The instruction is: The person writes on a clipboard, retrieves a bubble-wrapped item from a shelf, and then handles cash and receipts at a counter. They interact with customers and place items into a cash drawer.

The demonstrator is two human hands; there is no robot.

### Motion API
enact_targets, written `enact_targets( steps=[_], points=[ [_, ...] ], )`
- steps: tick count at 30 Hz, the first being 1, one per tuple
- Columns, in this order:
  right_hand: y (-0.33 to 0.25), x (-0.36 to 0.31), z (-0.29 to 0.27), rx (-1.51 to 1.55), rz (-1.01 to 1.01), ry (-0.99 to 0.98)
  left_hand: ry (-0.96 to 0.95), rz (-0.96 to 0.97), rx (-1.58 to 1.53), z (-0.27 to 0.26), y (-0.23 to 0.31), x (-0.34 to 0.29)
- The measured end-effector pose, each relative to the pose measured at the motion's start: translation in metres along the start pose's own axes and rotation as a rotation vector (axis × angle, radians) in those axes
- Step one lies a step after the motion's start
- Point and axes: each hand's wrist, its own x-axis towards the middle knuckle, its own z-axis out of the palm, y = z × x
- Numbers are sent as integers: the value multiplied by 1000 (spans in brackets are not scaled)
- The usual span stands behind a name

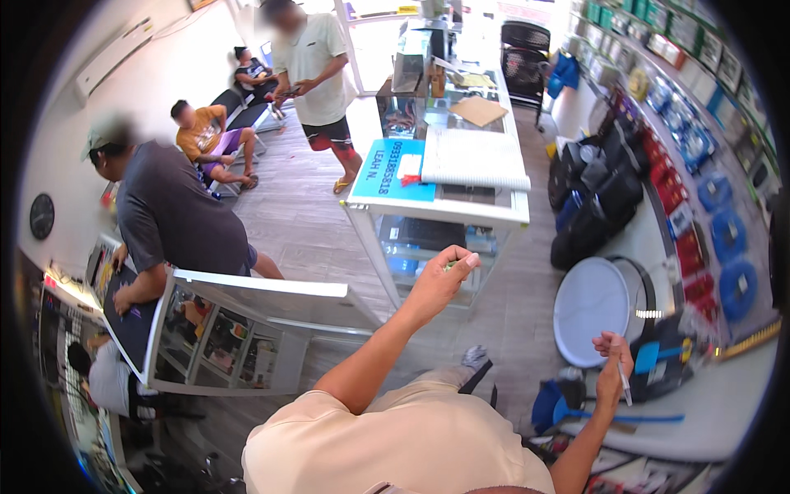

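Note:
My left hand (pixel 444 278) is raised in front of the glass display counter (pixel 494 216), its fingers curled in. A bit of something small and greenish (pixel 449 266) shows at the fingers, too small to name. Lower on the right, my right hand (pixel 611 362) is closed on a slim white pen (pixel 625 387) that points downward. An open lined notebook (pixel 477 158) lies on the counter top, partly over a blue sheet (pixel 393 169). Both hands are apart from the counter and the notebook.
A white round table (pixel 590 311) stands beside my right hand, near black bags (pixel 601 189) and a blue-handled broom (pixel 625 417). A low glass cabinet (pixel 239 329) is at left. Several people stand or sit beyond; one person (pixel 317 82) stands past the counter. Stocked shelves line the right wall.

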Motion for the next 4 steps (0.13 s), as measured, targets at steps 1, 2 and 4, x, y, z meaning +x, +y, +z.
enact_targets(
  steps=[1,2,4],
  points=[
    [8,36,-4,-2,-23,-9,74,56,15,10,1,17],
    [20,69,-8,-8,-36,-18,148,99,30,20,2,36],
    [44,144,-1,9,-82,-60,276,223,73,37,-1,80]
  ],
)
